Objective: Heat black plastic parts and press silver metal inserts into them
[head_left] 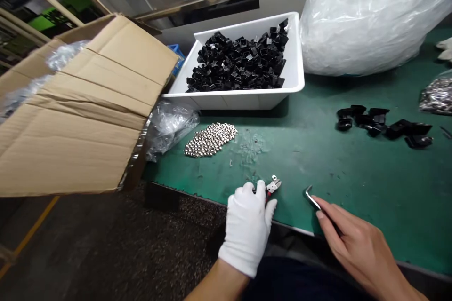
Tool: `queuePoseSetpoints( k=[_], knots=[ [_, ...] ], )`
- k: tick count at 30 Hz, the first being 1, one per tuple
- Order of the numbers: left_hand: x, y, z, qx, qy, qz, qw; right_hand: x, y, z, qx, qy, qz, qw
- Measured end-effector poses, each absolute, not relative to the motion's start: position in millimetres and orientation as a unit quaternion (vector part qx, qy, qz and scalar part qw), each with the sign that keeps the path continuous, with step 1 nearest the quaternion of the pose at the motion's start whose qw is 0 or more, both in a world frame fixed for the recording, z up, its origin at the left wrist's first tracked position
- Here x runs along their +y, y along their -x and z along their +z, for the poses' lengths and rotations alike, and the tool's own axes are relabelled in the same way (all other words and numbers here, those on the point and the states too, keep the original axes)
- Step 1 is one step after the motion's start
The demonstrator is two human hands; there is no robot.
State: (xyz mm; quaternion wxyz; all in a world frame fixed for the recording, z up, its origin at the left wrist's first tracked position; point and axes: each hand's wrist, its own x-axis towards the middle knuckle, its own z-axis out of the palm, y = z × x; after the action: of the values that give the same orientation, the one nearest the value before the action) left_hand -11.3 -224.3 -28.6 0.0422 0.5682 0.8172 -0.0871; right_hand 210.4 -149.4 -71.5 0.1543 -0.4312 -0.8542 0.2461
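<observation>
My left hand [247, 225], in a white glove, lies at the near edge of the green table with its fingers curled over a pair of diagonal cutters [274, 185]. The metal jaws and a bit of red handle show between thumb and index finger; the rest is hidden under the glove. Touching or just beside the jaws is a small shiny ring [274, 178]. To the right, my bare right hand [356, 240] pinches a bent metal hook tool [312, 199], its short tip pointing up and away. Its dark handle runs back into the palm.
Shiny metal nuts [211, 140] lie in a flat patch. Behind them stands a white bin [296, 85] of black plastic parts [240, 63]. Several black parts [379, 120] sit at right, near a bag of metal pieces [438, 95]. A cardboard box [81, 117] overhangs the left; a plastic bag [370, 19] stands behind.
</observation>
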Motion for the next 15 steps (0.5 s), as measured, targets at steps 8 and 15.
queuePoseSetpoints(
  k=[8, 15],
  knots=[
    [-214.6, 31.0, -27.4, 0.842, -0.530, -0.096, 0.030, -136.8, -203.4, -62.3, -0.841, 0.411, 0.321, 0.146],
    [-219.7, 28.7, -32.0, 0.845, -0.526, -0.087, 0.033, -109.9, -147.6, -35.2, -0.830, 0.368, 0.384, 0.170]
  ],
)
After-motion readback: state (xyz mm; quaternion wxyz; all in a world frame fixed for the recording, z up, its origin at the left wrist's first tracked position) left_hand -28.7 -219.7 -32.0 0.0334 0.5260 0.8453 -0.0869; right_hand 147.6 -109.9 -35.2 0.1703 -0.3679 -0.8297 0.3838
